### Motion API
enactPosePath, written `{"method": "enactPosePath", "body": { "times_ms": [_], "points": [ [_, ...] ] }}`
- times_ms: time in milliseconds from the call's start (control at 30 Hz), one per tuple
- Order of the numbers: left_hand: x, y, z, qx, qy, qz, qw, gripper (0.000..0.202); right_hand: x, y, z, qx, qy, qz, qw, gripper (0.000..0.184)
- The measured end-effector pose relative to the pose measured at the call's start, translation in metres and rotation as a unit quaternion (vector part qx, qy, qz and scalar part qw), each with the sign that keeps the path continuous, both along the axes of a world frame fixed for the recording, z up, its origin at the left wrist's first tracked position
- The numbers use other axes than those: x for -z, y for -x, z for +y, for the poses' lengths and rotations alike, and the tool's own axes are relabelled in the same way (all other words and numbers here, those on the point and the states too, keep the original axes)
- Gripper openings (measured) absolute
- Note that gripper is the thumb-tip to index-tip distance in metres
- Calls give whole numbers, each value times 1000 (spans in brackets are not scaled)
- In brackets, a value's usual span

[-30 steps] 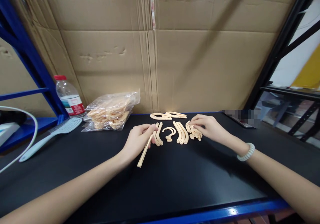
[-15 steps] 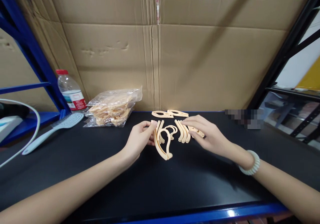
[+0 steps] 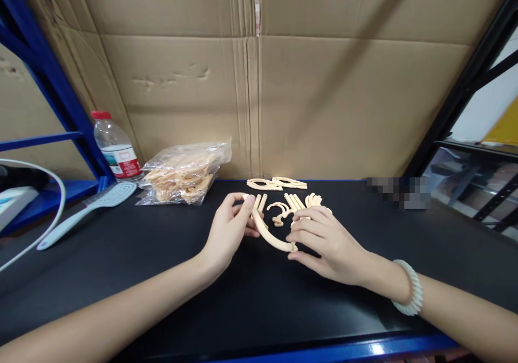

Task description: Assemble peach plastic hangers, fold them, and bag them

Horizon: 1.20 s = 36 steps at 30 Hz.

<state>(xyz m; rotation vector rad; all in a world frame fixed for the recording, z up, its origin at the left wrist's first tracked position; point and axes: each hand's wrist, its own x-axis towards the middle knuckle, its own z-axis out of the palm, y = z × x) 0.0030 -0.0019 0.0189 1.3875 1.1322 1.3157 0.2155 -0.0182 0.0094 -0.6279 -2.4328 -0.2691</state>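
Observation:
My left hand (image 3: 231,228) pinches the upper end of a cream, curved hanger arm (image 3: 270,237) between thumb and fingers, above the black table. At the arm's lower right end, my right hand (image 3: 324,239) has its thumb and fingers closed about the joint; its fingers partly hide what is there. Behind the held arm, a loose hanger hook (image 3: 277,207) lies on the table. Straight-ended hanger arms (image 3: 261,203) lie close to my left fingers. More hanger arms (image 3: 294,201) and a group of hooks (image 3: 313,199) lie beyond my right hand, partly covered by it.
Two folded hangers (image 3: 265,184) lie at the back edge. To the left are a clear bag of cream parts (image 3: 182,174), a red-capped bottle (image 3: 117,150), a pale hairbrush (image 3: 95,206) and a white cable (image 3: 60,190). A cardboard wall (image 3: 343,98) closes the back.
My right hand has come left and down from the loose parts to the end of the held arm. The arm has swung so its lower end points further right; the hook no longer stands beside it.

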Motion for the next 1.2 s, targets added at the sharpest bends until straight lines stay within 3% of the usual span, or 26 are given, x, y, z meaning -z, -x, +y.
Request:
{"method": "enactPosePath", "body": {
  "times_ms": [67, 133, 233, 300, 367, 400, 667, 800, 933, 1067, 1200],
  "points": [
    [1, 2, 0, -39, -89, 36, 995, 38, 1, -1, 1, 10, 14, 18, 1000, 13],
    [1, 4, -1, -73, -227, 152, 959, 44, 2, -2, 3, 17, 17, 29, 999, 11],
    [-2, 6, -5, -30, -415, 354, 838, 39, 5, -1, 4, 17, 13, 42, 999, 10],
    [-3, 5, -9, 20, -487, 433, 758, 30, 6, 0, 4, 17, 7, 48, 999, 13],
    [-3, 3, -12, 52, -519, 477, 707, 21, 6, 0, 2, 19, -4, 48, 999, 19],
    [-2, 2, -13, 62, -521, 490, 696, 15, 6, 0, 1, 20, -11, 46, 999, 21],
    [5, -3, -12, 141, -466, 563, 668, 25, 5, 0, -3, -3, -76, 3, 997, 25],
    [0, -3, -15, 154, -472, 567, 657, 26, 8, 3, -1, -25, 26, 67, 997, 22],
    [-11, 3, -10, 158, -524, 549, 632, 28, 2, 1, 1, 6, 138, 152, 979, 20],
    [-27, 21, 7, 158, -491, 542, 664, 19, -11, -7, 6, 22, 127, 199, 971, 12],
    [-36, 40, 26, 150, -421, 623, 642, 20, -15, -13, 14, 46, 124, 236, 963, 7]
  ]
}}
